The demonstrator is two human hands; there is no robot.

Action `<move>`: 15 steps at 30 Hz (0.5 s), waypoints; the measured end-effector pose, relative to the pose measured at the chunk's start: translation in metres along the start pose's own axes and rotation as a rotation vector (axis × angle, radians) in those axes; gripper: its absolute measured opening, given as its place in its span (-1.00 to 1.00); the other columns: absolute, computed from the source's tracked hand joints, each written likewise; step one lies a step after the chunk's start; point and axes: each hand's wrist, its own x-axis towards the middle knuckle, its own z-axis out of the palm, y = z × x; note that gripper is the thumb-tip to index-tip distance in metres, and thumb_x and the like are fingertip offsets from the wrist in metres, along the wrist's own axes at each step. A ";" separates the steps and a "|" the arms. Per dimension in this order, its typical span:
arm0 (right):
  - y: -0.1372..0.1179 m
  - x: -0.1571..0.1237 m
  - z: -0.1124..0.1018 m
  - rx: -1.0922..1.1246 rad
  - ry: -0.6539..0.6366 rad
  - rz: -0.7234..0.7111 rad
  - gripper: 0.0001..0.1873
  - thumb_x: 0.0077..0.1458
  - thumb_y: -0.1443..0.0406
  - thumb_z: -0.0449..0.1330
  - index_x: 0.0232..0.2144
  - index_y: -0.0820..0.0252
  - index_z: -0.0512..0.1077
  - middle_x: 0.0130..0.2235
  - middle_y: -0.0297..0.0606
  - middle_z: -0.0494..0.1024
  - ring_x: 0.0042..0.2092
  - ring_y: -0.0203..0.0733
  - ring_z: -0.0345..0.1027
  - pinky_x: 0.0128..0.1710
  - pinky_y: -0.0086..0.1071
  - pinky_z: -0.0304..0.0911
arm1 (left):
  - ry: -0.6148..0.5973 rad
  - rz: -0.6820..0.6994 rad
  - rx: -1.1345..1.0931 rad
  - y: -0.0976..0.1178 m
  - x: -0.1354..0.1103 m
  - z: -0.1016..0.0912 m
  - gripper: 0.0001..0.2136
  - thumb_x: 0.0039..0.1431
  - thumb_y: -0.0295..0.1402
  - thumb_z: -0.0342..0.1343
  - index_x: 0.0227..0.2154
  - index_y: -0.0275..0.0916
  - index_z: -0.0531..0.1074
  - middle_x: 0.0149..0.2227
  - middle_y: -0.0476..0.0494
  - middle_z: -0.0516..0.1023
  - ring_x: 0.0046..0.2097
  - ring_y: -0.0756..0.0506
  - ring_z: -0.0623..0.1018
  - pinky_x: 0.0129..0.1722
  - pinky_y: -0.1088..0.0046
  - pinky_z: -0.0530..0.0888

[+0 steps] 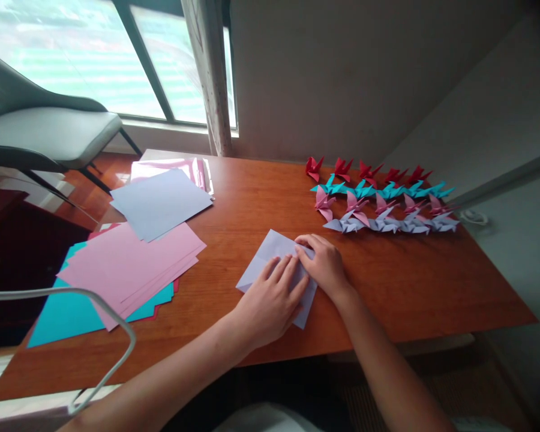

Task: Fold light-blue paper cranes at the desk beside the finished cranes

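Observation:
A pale lavender sheet of paper (pixel 270 247) with crease lines lies on the wooden table near its front edge. Across it my left hand (pixel 270 300) rests flat, fingers stretched out and pressing on the surface. At the sheet's right corner my right hand (pixel 323 264) has its thumb and index finger closed on the paper's edge. Both hands cover part of the sheet, so the fold beneath them is partly hidden.
Folded paper cranes stand in rows at the back right: red (pixel 368 173), turquoise (pixel 391 191), pink (pixel 357 205) and lavender (pixel 384 222). To the left lie pink sheets (pixel 139 258), turquoise sheets (pixel 67 315) and a lavender stack (pixel 162 201). A white curved bar (pixel 112 315) crosses the lower left.

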 end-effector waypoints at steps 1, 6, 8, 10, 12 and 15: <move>0.001 0.000 0.000 0.013 -0.001 0.001 -0.90 0.22 0.32 0.15 -0.27 0.12 0.49 -0.24 -0.22 0.62 -0.19 -0.08 0.49 -0.12 -0.27 0.34 | -0.002 -0.012 -0.008 0.002 -0.001 0.000 -0.50 0.36 -0.22 -0.06 0.28 -0.33 0.19 0.38 -0.52 0.12 0.41 -0.38 0.12 0.35 -0.03 0.07; 0.002 0.001 0.000 0.040 -0.001 0.008 -0.89 0.21 0.31 0.15 -0.28 0.11 0.49 -0.25 -0.23 0.62 -0.20 -0.09 0.49 -0.12 -0.27 0.34 | -0.032 -0.030 -0.081 -0.002 -0.005 -0.006 -0.47 0.31 -0.20 0.01 0.29 -0.24 0.18 0.39 -0.37 0.13 0.41 -0.35 0.11 0.36 -0.04 0.05; 0.002 0.001 0.000 0.039 -0.012 0.019 -0.89 0.20 0.32 0.16 -0.27 0.11 0.50 -0.24 -0.23 0.62 -0.18 -0.09 0.49 -0.11 -0.27 0.34 | -0.044 -0.044 -0.089 -0.006 -0.005 -0.009 -0.43 0.28 -0.17 0.05 0.30 -0.23 0.17 0.39 -0.37 0.13 0.41 -0.38 0.11 0.36 -0.06 0.04; 0.001 0.000 0.000 0.037 -0.022 0.026 -0.89 0.20 0.32 0.16 -0.26 0.12 0.50 -0.24 -0.24 0.62 -0.18 -0.09 0.50 -0.11 -0.27 0.34 | -0.055 -0.050 -0.079 -0.009 -0.004 -0.011 -0.39 0.26 -0.14 0.08 0.32 -0.24 0.16 0.39 -0.38 0.14 0.40 -0.40 0.12 0.35 -0.07 0.05; 0.000 0.000 -0.001 0.039 -0.025 0.028 -0.90 0.19 0.32 0.16 -0.26 0.12 0.50 -0.23 -0.23 0.62 -0.17 -0.08 0.50 -0.12 -0.27 0.34 | -0.066 -0.051 -0.065 -0.009 -0.002 -0.012 -0.35 0.24 -0.11 0.10 0.33 -0.25 0.14 0.38 -0.39 0.14 0.39 -0.42 0.14 0.34 -0.08 0.06; -0.001 0.001 -0.002 0.037 -0.024 0.036 -0.90 0.19 0.33 0.17 -0.27 0.12 0.49 -0.23 -0.23 0.62 -0.17 -0.08 0.49 -0.12 -0.27 0.33 | -0.073 -0.070 -0.043 -0.002 0.000 -0.011 -0.26 0.19 -0.03 0.13 0.34 -0.28 0.11 0.38 -0.45 0.11 0.38 -0.47 0.13 0.32 -0.13 0.06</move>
